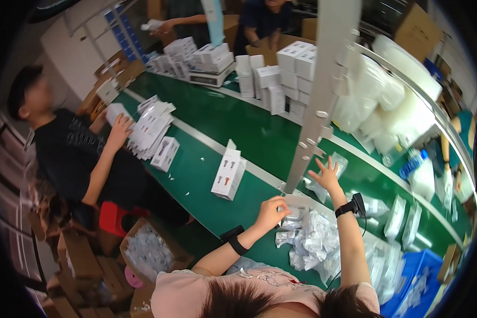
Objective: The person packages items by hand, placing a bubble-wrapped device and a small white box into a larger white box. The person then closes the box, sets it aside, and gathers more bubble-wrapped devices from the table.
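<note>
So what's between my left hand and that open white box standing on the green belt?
In the head view, only bare green belt separates the left hand from the open white box, apart from a few tiny white scraps.

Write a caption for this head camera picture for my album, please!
A person's left hand grips small plastic bags while the right hand reaches over a green table.

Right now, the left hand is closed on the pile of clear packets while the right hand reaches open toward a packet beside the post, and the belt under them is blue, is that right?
Not quite: the belt is green, not blue, as the head view shows. The rest stands: the left hand is closed on the pile of clear packets, and the right hand reaches open toward a packet beside the post.
</note>
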The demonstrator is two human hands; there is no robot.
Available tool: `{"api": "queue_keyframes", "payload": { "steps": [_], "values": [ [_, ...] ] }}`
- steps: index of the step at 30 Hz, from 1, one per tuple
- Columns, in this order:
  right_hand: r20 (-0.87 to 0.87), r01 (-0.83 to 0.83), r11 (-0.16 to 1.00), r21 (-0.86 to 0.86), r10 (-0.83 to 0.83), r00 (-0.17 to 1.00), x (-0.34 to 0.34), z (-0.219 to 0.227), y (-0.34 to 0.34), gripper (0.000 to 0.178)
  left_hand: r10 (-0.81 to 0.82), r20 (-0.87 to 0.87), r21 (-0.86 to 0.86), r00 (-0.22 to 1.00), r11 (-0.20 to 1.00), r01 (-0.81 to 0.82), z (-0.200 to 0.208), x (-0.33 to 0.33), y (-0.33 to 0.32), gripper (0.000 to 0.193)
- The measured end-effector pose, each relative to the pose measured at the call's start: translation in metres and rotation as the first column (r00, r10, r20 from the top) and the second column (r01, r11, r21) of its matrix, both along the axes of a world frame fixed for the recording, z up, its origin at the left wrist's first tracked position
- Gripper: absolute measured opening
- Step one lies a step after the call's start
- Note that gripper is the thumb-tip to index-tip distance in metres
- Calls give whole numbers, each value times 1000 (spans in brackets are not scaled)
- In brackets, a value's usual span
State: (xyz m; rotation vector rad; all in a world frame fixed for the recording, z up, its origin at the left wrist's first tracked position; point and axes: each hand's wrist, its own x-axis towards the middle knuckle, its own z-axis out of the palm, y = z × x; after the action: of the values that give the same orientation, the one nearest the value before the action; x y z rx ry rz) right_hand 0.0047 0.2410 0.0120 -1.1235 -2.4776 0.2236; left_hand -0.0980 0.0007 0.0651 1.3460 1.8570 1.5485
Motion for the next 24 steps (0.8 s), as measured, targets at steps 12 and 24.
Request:
{"api": "queue_keyframes", "payload": {
  "steps": [12, 24],
  "values": [
    [807, 167, 986, 13, -109, 580, 32, -109, 62, 47, -208, 92, -50, 974, 976, 213, -14, -12, 10, 30],
    [904, 347, 937, -33, -121, 411, 217, -77, 77, 57, -334, 39, -11, 942, 942, 335, -70, -14, 6, 120]
  ]
}}
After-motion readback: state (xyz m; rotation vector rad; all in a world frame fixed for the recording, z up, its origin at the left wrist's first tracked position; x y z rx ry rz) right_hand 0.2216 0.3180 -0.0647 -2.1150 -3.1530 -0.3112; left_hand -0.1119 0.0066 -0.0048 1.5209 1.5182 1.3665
